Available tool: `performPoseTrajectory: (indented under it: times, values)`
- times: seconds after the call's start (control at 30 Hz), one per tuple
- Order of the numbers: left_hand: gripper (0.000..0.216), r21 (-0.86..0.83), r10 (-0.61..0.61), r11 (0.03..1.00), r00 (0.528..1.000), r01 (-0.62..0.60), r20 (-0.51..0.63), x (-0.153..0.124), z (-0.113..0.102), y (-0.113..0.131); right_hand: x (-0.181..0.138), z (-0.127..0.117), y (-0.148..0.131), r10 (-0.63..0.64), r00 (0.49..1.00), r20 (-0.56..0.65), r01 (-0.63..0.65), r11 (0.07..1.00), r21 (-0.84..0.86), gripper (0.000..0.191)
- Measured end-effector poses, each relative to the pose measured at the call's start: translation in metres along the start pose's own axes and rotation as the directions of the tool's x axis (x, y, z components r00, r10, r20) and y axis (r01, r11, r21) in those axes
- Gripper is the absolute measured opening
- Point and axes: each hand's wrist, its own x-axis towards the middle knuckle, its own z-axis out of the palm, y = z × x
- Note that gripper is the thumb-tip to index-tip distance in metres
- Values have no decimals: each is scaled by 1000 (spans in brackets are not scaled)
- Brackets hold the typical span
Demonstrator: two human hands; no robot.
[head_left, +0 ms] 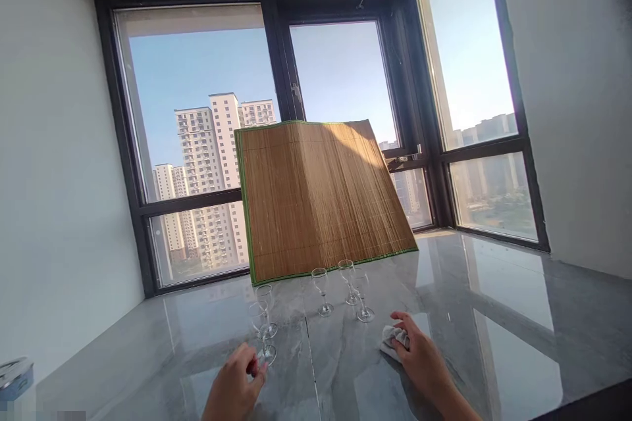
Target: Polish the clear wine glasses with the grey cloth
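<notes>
At the lower left, my left hand (237, 378) is closed, its thumb and fingertips at the foot of the nearest small stemmed wine glass (267, 355). The glass stands upright; part of its foot is hidden by the fingers. Just behind it stands a second clear wine glass (269, 329). My right hand (419, 355) grips a crumpled white cloth or tissue (392, 341) against the grey countertop. Between the hands and farther back are three more glasses: one alone (324, 309) and a pair to its right, the front one (365, 313) overlapping the rear one (351, 298).
A bamboo mat (320, 204) with green edging leans against the dark-framed window (195, 202). The glossy grey marble-look surface (345, 375) has a dark seam running toward me. At the far left edge is a partly visible pack (16, 378). White walls flank both sides.
</notes>
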Motion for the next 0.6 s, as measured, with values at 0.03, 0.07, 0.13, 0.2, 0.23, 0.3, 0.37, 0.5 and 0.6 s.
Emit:
performPoseTrajectory:
  times: [0.03,0.07,0.13,0.2,0.23,0.3,0.37,0.5,0.6]
  values:
    - [21,-62,70,996,996,-67,47,-3,5,13,0,0,-1,0,1000,-4,0,1000,7,42]
    - [18,-124,128,985,989,-117,81,-2,13,27,-1,-1,-2,-4,1000,-9,4,1000,15,42]
    - [12,-238,195,958,972,-160,132,13,34,59,-1,-1,-3,-16,1000,-21,16,1000,24,42]
    - [21,-297,112,953,983,-65,145,44,60,90,-1,-1,-2,-28,999,-24,28,999,26,41]
    - [30,-326,-13,944,994,49,112,62,72,103,-1,-1,-1,-31,999,-26,32,999,27,41]
    - [46,-360,-243,898,967,254,77,100,95,121,0,0,0,-34,999,-37,35,999,33,41]
    - [43,-371,-291,877,952,305,94,131,111,131,0,1,2,-34,998,-55,37,998,45,42]
    - [9,-377,-261,877,954,298,148,162,127,133,0,1,3,-34,998,-58,37,998,51,42]
    - [14,-377,-199,895,970,239,141,162,128,132,0,1,3,-26,999,-38,28,999,37,41]
